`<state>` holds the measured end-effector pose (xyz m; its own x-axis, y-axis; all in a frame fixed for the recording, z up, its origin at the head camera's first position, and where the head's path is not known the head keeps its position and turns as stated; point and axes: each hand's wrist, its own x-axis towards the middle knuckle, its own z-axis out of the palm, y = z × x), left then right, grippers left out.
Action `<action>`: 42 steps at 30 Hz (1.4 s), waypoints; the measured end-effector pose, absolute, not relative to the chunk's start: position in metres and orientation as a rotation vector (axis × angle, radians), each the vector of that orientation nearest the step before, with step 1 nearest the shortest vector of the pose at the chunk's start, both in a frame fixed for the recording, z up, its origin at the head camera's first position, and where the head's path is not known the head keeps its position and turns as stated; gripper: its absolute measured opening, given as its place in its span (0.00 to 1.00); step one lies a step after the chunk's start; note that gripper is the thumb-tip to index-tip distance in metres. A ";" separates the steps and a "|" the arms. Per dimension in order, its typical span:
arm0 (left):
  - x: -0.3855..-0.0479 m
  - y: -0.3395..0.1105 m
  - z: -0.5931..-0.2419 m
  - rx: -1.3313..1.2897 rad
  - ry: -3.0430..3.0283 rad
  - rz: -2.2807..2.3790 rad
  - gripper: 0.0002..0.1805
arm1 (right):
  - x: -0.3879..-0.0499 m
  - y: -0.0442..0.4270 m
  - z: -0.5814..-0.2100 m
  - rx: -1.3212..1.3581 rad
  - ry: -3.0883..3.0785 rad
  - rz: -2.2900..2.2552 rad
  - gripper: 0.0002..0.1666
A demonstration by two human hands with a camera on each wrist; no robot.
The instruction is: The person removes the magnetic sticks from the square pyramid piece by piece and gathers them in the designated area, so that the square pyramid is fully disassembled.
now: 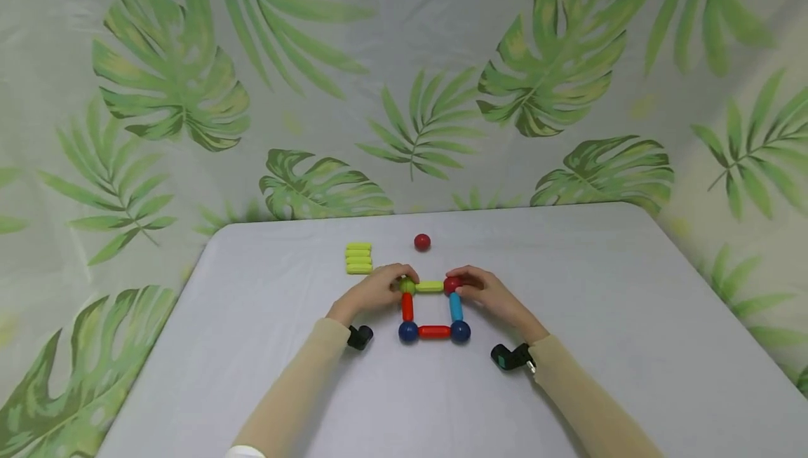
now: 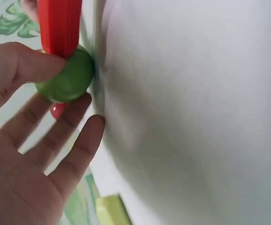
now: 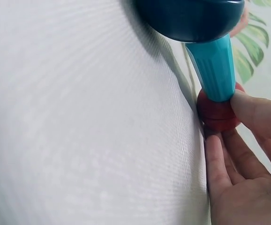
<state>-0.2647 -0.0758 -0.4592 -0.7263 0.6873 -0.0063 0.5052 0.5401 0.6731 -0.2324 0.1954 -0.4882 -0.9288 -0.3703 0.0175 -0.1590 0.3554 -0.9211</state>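
A square of rods and balls lies on the table. My left hand (image 1: 382, 287) grips the green ball (image 2: 71, 77) at its far left corner, thumb and fingers around it. The red ball (image 3: 217, 111) at the far right corner is held by my right hand (image 1: 491, 295). Between these balls runs a yellow-green rod (image 1: 430, 287). A red rod (image 1: 407, 307) forms the left side, a light blue rod (image 1: 456, 307) the right. Two dark blue balls, left (image 1: 408, 332) and right (image 1: 460, 332), mark the near corners, with another red rod (image 1: 434, 332) between them.
Several yellow-green rods (image 1: 358, 259) lie side by side beyond my left hand. A loose red ball (image 1: 422, 242) sits beyond the square, nearer the far edge of the white table (image 1: 252, 290). Leaf-patterned cloth (image 1: 416, 128) hangs behind.
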 end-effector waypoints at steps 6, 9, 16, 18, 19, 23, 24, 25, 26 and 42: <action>-0.269 -0.067 -0.457 1.120 2.677 0.636 0.13 | -0.229 0.193 -0.488 -0.462 2.410 -1.616 0.20; -0.269 -0.067 -0.455 1.101 2.708 0.646 0.12 | -0.229 0.193 -0.487 -0.457 2.405 -1.615 0.20; -0.290 -0.061 -0.458 0.784 2.784 1.204 0.18 | -0.229 0.191 -0.484 -0.450 2.418 -1.606 0.20; -0.300 -0.059 -0.460 0.668 2.805 1.359 0.19 | -0.229 0.190 -0.485 -0.450 2.411 -1.614 0.20; -0.305 -0.057 -0.461 0.611 2.809 1.409 0.18 | -0.229 0.190 -0.485 -0.449 2.406 -1.617 0.20; -0.318 -0.052 -0.466 0.461 2.802 1.476 0.18 | -0.229 0.187 -0.486 -0.448 2.392 -1.616 0.20; -0.320 -0.051 -0.467 0.443 2.805 1.469 0.18 | -0.229 0.186 -0.485 -0.452 2.388 -1.617 0.21; -0.323 -0.050 -0.469 0.430 2.811 1.453 0.18 | -0.229 0.186 -0.484 -0.448 2.381 -1.622 0.21; -0.324 -0.049 -0.470 0.423 2.814 1.441 0.18 | -0.228 0.185 -0.482 -0.448 2.373 -1.627 0.21; -0.283 -0.045 -0.461 0.853 2.478 1.252 0.15 | -0.231 0.193 -0.485 -0.459 2.399 -1.611 0.21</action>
